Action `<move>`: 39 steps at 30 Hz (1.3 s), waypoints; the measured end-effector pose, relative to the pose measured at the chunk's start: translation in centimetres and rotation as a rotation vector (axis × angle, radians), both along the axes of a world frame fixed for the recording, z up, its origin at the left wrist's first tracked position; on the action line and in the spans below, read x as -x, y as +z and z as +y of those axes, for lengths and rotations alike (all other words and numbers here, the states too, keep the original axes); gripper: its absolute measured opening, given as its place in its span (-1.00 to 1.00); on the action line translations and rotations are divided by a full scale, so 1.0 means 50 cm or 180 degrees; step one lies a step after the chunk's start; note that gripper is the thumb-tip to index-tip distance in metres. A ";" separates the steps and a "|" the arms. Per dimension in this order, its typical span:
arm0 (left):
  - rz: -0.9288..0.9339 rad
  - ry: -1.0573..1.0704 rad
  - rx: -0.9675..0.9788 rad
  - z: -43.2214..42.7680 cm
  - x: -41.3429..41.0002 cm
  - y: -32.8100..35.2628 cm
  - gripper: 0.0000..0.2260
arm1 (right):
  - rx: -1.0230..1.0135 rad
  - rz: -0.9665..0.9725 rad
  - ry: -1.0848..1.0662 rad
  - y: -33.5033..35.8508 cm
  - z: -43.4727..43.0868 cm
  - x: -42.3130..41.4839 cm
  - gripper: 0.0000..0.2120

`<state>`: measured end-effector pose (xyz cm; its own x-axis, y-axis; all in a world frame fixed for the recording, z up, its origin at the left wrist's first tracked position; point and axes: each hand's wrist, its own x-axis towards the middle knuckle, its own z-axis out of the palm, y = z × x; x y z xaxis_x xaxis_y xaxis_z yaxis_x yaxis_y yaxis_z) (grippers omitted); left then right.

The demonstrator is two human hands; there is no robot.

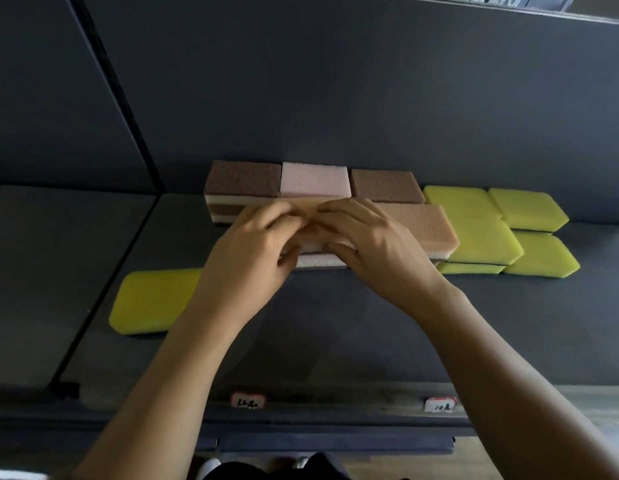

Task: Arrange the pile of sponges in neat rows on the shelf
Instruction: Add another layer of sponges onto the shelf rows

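Brown and pink sponges form a back row on the dark shelf: a brown sponge stack, a pink sponge and another brown sponge. In front lies a tan sponge stack. My left hand and my right hand both hold a tan sponge at the middle of the front row, fingers over its top and thumbs at its front edge; the hands hide most of it. Several yellow sponges sit in rows to the right. One loose yellow sponge lies at the left.
The shelf's back wall rises right behind the sponges. A dark upright divider runs down the left side. Two price labels sit on the shelf's front edge. Bare shelf surface lies in front of the rows.
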<state>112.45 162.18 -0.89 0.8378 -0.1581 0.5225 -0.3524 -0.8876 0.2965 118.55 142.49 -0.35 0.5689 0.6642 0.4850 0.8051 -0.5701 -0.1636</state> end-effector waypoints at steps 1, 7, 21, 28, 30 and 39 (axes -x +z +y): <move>0.0037 0.0022 -0.0035 0.000 0.001 -0.002 -0.65 | 0.0014 -0.0003 -0.0003 -0.004 0.002 0.000 -0.68; 0.0332 0.0109 -0.0139 -0.016 0.004 -0.014 -0.48 | 0.0231 0.0048 -0.0197 -0.005 0.000 0.007 -0.47; 0.0292 0.0079 0.0084 -0.019 -0.006 -0.001 -0.57 | 0.0212 -0.0046 -0.0246 -0.005 0.002 0.006 -0.45; 0.0255 0.0125 0.0027 -0.021 -0.014 -0.010 -0.55 | 0.0163 -0.0060 -0.0239 -0.013 0.003 -0.003 -0.50; 0.0267 0.0118 0.0072 -0.020 -0.018 -0.015 -0.53 | 0.0163 -0.0064 -0.0263 -0.015 0.005 -0.004 -0.50; 0.0347 0.0266 -0.0341 -0.020 -0.018 0.006 -0.54 | 0.0203 0.0178 -0.0477 0.017 -0.021 0.025 -0.36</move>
